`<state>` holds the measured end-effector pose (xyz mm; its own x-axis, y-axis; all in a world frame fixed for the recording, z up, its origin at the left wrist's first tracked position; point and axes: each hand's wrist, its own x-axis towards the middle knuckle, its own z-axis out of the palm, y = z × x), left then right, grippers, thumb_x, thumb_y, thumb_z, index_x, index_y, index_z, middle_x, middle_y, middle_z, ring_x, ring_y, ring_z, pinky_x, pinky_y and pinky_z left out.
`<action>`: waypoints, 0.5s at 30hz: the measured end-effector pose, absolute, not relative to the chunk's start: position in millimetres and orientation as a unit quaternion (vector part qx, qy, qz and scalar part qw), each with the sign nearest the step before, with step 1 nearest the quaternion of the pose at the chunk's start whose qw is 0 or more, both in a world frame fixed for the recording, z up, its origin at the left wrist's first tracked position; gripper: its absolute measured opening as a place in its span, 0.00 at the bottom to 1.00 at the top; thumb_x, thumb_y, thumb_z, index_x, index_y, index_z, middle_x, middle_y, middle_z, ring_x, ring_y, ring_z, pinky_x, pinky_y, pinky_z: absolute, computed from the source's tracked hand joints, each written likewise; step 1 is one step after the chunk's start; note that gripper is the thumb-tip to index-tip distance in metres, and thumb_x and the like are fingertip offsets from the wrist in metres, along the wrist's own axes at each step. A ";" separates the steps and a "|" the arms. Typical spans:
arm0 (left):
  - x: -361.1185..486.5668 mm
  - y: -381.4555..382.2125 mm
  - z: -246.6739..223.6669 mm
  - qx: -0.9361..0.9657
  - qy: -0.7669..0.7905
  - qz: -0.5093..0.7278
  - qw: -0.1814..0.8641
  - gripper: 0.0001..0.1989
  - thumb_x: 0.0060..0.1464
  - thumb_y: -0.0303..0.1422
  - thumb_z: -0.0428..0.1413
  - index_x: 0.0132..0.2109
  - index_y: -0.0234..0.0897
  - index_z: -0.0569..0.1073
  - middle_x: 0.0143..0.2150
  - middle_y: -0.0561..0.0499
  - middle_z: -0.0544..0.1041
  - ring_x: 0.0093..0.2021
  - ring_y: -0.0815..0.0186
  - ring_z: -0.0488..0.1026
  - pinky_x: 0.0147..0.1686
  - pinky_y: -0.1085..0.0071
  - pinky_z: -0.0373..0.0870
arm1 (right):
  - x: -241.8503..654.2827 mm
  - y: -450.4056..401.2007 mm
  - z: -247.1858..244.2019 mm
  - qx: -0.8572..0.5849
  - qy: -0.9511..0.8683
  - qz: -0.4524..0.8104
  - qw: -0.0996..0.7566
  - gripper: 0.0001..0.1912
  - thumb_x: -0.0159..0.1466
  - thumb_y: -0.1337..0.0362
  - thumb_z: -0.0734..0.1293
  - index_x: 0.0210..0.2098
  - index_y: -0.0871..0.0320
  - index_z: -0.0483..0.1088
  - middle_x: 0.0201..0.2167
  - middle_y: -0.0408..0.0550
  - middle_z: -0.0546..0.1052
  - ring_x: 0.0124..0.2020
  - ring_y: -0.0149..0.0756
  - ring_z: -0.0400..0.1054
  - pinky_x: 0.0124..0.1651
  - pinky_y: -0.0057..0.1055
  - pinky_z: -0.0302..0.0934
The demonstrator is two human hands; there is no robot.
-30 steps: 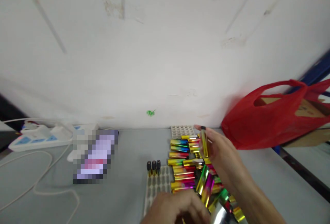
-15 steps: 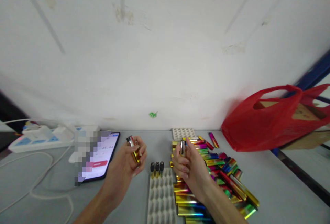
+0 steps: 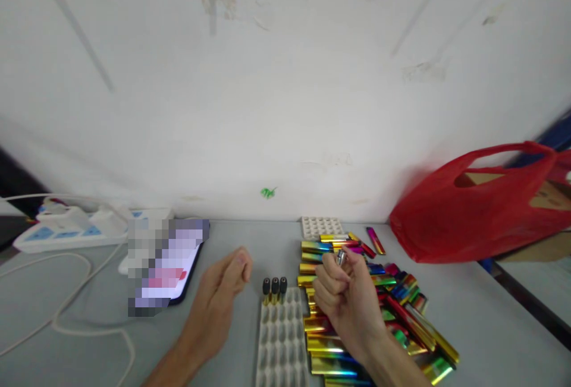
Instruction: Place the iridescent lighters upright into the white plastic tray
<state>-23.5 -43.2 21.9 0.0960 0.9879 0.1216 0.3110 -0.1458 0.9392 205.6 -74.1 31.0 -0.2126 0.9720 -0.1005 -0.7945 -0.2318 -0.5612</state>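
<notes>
Both hands shift from the frame half a second ago: the left hand (image 3: 218, 301) has rolled over so that its back faces the camera and the lighter-like piece it showed then is out of sight, while the right hand (image 3: 348, 301) has drifted rightward over the pile. That leaves only the right hand plainly loaded. Its fingers are curled around a metal-topped piece (image 3: 341, 258), whose silvery end pokes up beside the thumb. The left fingers are folded inward; whether they pinch anything, I cannot tell.

Directly beneath and around the right grip spread the foil-coloured pieces (image 3: 332, 365), mostly gold with red, green, blue and magenta; one magenta piece (image 3: 376, 241) lies a little apart, beyond the grip to the right.

Between the two hands sits the pocketed tray (image 3: 282, 345), with three black-topped pieces (image 3: 275, 286) upright in a line at its far end. Beyond the right grip, by the wall, is a smaller holed tray (image 3: 322, 226); what its holes contain is too small to tell.

Farther out to the right, a red bag (image 3: 446, 226) holds a cardboard box (image 3: 551, 197). Past the left hand lies a phone (image 3: 187, 256), partly pixelated.
</notes>
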 end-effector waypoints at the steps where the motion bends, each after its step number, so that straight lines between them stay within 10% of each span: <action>1: -27.4 -41.4 26.4 0.660 0.545 0.396 0.332 0.23 0.72 0.51 0.43 0.31 0.44 0.64 0.22 0.60 0.58 0.22 0.64 0.59 0.27 0.69 0.56 | 204.3 -74.0 32.3 -0.225 -0.202 0.751 0.587 0.36 0.62 0.46 0.79 0.21 0.52 0.51 0.17 0.29 0.47 0.18 0.22 0.34 0.19 0.25 0.34; 7: -60.1 -11.4 45.0 0.669 0.737 0.092 -0.019 0.24 0.76 0.38 0.40 0.70 0.35 0.67 0.40 0.41 0.86 0.40 0.47 0.85 0.38 0.61 0.70 | 197.9 -75.9 31.8 -0.243 -0.235 0.745 0.574 0.34 0.65 0.42 0.76 0.20 0.53 0.55 0.18 0.30 0.48 0.18 0.23 0.36 0.19 0.25 0.35; 15: -75.5 12.4 58.0 0.686 0.725 0.028 -0.051 0.28 0.77 0.35 0.39 0.67 0.29 0.77 0.51 0.24 0.80 0.47 0.35 0.84 0.41 0.51 0.76 | 198.3 -72.4 25.8 -0.281 -0.257 0.731 0.566 0.35 0.62 0.39 0.77 0.20 0.53 0.55 0.17 0.30 0.48 0.18 0.23 0.34 0.20 0.26 0.32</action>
<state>-75.5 12.4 58.0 -0.0537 0.9922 0.1127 0.9979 0.0573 -0.0289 198.3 -72.4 25.8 -0.2027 0.9719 -0.1193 -0.6829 -0.2277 -0.6941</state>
